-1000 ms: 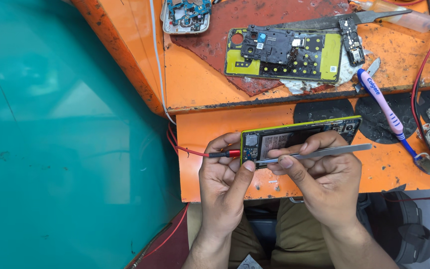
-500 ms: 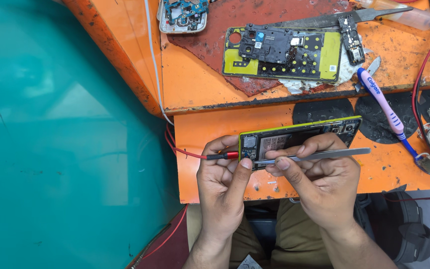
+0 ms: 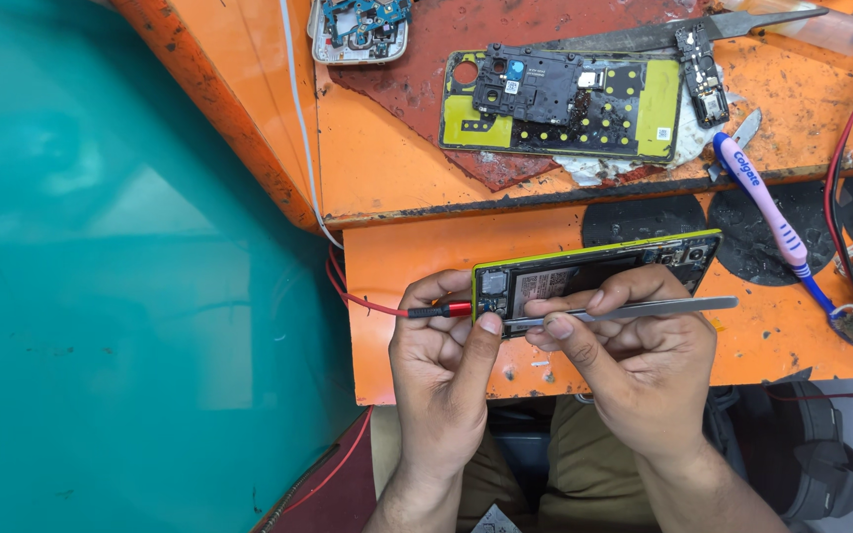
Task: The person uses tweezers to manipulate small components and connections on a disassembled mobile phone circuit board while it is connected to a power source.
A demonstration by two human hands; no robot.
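An opened phone with a yellow-green frame (image 3: 599, 271) is held on edge over the lower orange shelf (image 3: 417, 247). My left hand (image 3: 443, 360) grips its left end and pinches a red test probe (image 3: 441, 310) against it, the red wire trailing off to the left. My right hand (image 3: 634, 350) supports the phone from below and holds metal tweezers (image 3: 644, 309) lying along the phone, their tips pointing left towards the phone's left end near the probe tip.
On the upper orange bench lie a yellow-green phone back cover with a black board (image 3: 565, 104), a small circuit module (image 3: 700, 74), a metal blade (image 3: 663, 35) and another opened device (image 3: 359, 28). A pink-and-blue toothbrush (image 3: 772, 222) rests at right. A teal floor fills the left.
The phone and both hands stay almost in place. The tweezers and probe shift only slightly at the phone's left end.
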